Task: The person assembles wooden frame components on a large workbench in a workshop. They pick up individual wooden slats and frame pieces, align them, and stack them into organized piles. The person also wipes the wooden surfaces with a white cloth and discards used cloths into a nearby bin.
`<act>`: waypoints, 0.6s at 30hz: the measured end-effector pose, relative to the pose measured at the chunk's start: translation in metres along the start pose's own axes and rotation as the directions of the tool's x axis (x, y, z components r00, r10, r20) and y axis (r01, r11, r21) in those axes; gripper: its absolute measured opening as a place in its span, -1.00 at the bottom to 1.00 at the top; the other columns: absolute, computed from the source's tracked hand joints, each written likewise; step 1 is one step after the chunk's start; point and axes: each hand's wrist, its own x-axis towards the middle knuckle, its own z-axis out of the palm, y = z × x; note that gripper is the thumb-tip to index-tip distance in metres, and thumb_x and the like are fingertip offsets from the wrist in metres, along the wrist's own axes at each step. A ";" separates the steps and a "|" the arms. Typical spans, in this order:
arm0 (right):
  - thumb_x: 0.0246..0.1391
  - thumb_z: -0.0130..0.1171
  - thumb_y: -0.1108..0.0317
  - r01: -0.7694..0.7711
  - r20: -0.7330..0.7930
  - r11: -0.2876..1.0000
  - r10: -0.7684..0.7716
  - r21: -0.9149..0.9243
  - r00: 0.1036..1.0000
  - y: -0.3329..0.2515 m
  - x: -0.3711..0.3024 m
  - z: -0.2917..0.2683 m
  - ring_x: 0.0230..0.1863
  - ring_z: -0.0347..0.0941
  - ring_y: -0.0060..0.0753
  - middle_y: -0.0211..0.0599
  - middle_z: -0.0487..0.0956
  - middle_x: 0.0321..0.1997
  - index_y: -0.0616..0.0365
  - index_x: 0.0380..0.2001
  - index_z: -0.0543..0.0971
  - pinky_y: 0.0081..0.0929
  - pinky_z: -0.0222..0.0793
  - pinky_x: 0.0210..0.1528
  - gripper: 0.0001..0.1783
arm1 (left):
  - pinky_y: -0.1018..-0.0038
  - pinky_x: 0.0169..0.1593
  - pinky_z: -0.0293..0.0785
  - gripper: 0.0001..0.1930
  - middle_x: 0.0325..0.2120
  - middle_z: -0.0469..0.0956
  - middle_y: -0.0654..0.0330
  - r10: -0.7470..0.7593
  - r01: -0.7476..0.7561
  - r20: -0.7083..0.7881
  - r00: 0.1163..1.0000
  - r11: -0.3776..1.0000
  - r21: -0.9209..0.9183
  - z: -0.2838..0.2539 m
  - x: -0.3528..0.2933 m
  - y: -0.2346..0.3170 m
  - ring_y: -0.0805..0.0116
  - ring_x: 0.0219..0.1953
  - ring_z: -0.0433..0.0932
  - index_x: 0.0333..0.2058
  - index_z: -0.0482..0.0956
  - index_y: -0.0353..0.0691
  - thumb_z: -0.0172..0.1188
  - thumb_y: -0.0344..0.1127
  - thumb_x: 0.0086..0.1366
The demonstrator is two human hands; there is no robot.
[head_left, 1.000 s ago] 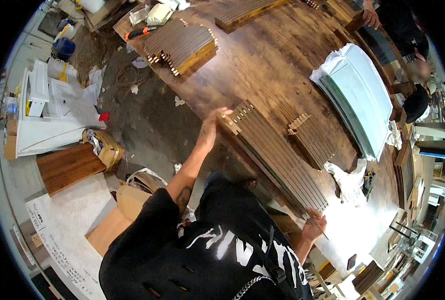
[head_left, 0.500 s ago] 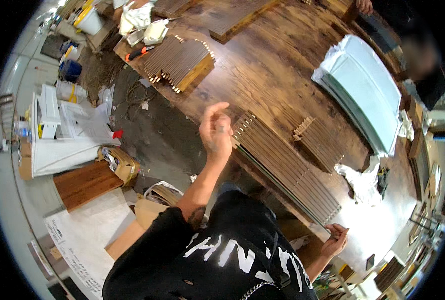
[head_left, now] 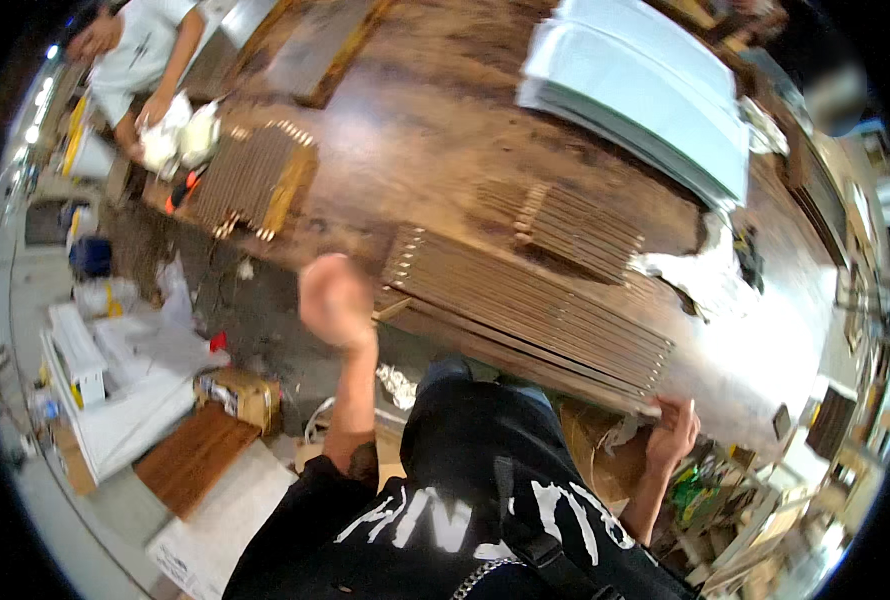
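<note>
Long dark-brown wooden strips (head_left: pixel 535 305) with pale ends lie side by side along the table's near edge. A separate strip (head_left: pixel 505 352) runs along their near side, with a narrow gap between. At its right end, my right hand (head_left: pixel 673 430) has thumb and fingers closed on the tip. Left of the row, past its left end, my left hand (head_left: pixel 337 298) is raised over the table edge; motion smears its fingers, and I see nothing held in it. A shorter bundle of strips (head_left: pixel 583 235) lies behind the row.
On the brown table (head_left: pixel 415 150) are a stack of strips (head_left: pixel 255 175), an orange-and-black tool (head_left: pixel 183 190), pale-blue wrapped sheets (head_left: pixel 645 100) and a white cloth (head_left: pixel 710 280). A person in white (head_left: pixel 155 60) works at far left; another is at far right. Cardboard boxes (head_left: pixel 240 395) stand at lower left.
The view has turned, so the table's edge lies flatter across it. My left hand has moved away from the strips' left end. A co-worker has come into view at far left.
</note>
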 end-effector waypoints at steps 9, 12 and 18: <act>0.33 -0.50 -0.32 -0.129 -0.038 0.675 0.227 0.727 0.973 0.015 0.035 -0.010 -0.18 0.57 0.00 0.08 0.63 -0.24 0.36 -0.23 0.58 -0.14 0.42 0.04 -0.09 | 0.32 0.15 0.23 -0.65 -0.23 0.42 0.18 -0.268 0.266 -0.011 0.963 0.959 -0.099 -0.004 -0.029 0.006 0.34 -0.07 0.41 -0.08 0.40 -0.18 0.16 -0.07 0.34; 0.33 -0.47 -0.31 -0.147 0.045 0.685 0.165 0.714 0.985 0.037 0.029 -0.009 -0.25 0.57 -0.05 0.00 0.63 -0.33 0.33 -0.27 0.59 -0.17 0.44 -0.01 -0.11 | 0.24 0.17 0.21 -0.75 -0.20 0.41 0.20 -0.240 0.236 -0.037 0.970 0.969 -0.075 -0.012 -0.025 -0.033 0.29 -0.02 0.40 -0.17 0.38 -0.17 0.15 -0.17 0.32; 0.36 -0.47 -0.26 -0.187 0.092 0.775 0.166 0.604 0.982 0.037 0.041 0.019 -0.47 0.48 -0.27 -0.15 0.53 -0.58 0.29 -0.55 0.57 -0.26 0.41 -0.26 -0.12 | 0.19 0.16 0.19 -0.82 -0.20 0.38 0.27 -0.301 0.275 -0.163 0.940 0.947 -0.166 0.040 -0.017 0.013 0.30 -0.05 0.39 -0.25 0.34 -0.09 0.15 -0.25 0.29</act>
